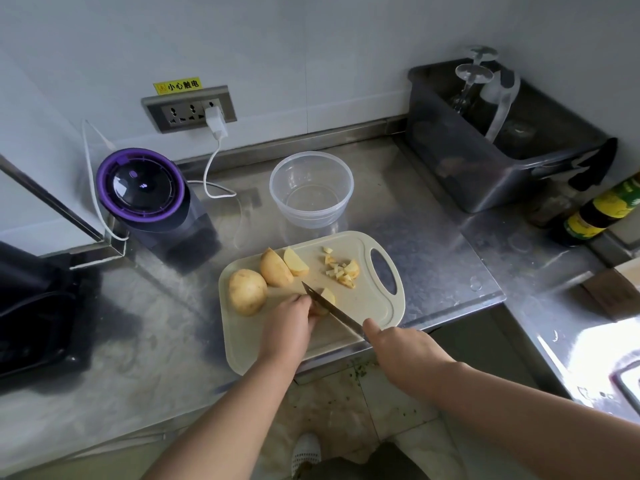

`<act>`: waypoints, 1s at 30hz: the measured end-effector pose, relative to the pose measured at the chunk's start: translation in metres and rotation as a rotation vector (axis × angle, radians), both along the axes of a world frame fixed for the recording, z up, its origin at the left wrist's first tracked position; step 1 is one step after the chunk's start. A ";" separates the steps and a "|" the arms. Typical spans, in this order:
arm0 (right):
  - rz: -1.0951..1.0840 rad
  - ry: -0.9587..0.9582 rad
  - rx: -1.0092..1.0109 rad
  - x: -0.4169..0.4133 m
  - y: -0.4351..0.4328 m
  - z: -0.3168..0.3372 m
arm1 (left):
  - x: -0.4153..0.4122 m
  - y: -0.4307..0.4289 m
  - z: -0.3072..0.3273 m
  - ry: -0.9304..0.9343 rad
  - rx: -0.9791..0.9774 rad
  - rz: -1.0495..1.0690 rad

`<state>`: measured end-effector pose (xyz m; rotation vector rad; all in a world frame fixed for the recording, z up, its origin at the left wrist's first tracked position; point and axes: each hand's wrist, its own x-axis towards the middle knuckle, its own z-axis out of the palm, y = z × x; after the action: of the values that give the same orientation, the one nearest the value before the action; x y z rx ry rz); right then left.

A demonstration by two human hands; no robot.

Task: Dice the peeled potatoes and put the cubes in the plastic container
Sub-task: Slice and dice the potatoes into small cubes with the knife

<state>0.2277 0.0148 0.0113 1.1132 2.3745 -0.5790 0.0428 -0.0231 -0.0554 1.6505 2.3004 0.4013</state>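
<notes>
Potato piece (pixel 326 299) on board (pixel 377 306), under curled fingers of left hand (pixel 289 323), pinned down. Knife (pixel 334 312) blade on piece, just right of those fingers; right hand (pixel 401 348) wrapped round handle, thumb forward. Whole potato (pixel 247 291) just left of left hand. Half (pixel 276 268), wedge (pixel 295 262) beyond. Cubes (pixel 341 270) further right, apart from both hands. Container (pixel 311 188) behind board.
</notes>
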 end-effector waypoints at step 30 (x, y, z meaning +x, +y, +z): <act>0.042 -0.016 0.055 -0.001 -0.002 0.006 | -0.008 -0.008 0.003 0.031 -0.009 -0.041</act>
<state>0.2269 0.0123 0.0177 1.0849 2.4073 -0.4920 0.0345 -0.0312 -0.0527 1.7085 2.2833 0.3586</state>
